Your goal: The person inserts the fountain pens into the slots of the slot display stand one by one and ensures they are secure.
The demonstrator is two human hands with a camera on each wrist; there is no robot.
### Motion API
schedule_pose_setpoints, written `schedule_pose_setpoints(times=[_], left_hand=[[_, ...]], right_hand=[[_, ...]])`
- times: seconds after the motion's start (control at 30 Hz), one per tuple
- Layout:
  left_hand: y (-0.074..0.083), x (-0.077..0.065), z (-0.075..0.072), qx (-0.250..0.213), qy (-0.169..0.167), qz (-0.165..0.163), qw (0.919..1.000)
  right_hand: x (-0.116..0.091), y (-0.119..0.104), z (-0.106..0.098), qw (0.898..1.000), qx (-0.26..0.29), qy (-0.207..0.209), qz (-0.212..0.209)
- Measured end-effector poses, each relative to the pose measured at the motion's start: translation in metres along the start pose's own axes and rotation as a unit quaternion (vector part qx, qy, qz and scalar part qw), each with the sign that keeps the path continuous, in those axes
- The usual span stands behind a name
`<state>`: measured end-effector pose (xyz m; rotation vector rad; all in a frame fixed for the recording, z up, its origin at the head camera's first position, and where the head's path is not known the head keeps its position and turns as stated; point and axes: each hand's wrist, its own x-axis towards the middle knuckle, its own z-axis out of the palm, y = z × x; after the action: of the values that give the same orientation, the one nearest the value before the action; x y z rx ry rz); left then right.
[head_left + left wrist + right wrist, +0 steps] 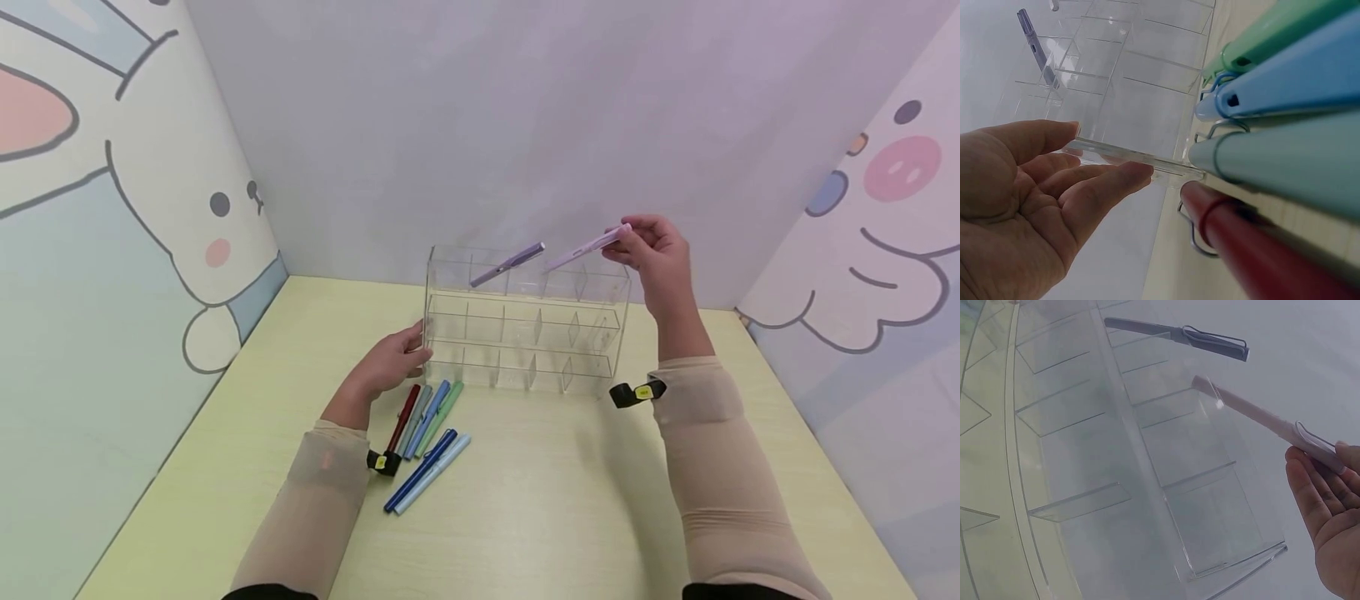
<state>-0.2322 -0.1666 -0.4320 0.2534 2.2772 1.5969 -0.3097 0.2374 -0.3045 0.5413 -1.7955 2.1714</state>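
Observation:
A clear acrylic display rack [522,321] with three stepped rows of compartments stands at the table's back. My left hand [390,362] grips its left side panel, thumb on one face and fingers on the other, as the left wrist view shows. Above the top row, my right hand [660,258] pinches a pale pink-lilac pen [585,249] near its clip end. That pen slants, its far end down by the top row's middle compartments. To its left a darker purple pen [508,265] leans in the top row, tilted up to the right.
In front of the rack's left end lie a red pen [403,417], a grey-green pen [417,423], a blue pen [427,419] and a green pen [439,419]. Nearer are a dark blue pen [420,472] and a light blue pen [432,474]. A grey wall [480,125] rises behind.

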Motion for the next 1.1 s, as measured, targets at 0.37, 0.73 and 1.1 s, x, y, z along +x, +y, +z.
schedule_pose_setpoints(times=[0.37, 0.73, 1.1], left_hand=[[0.001, -0.002, 0.000, 0.004, 0.001, -0.004, 1.0000], [0.003, -0.002, 0.000, 0.001, 0.002, -0.006, 1.0000], [0.000, -0.001, -0.001, 0.011, 0.004, -0.013, 0.9999]], right_hand=[[-0.003, 0.011, 0.014, 0.998, -0.049, -0.023, 0.023], [-0.003, 0.016, 0.030, 0.991, -0.114, -0.042, 0.050], [-0.004, 0.022, 0.033, 0.975, -0.204, -0.074, 0.054]])
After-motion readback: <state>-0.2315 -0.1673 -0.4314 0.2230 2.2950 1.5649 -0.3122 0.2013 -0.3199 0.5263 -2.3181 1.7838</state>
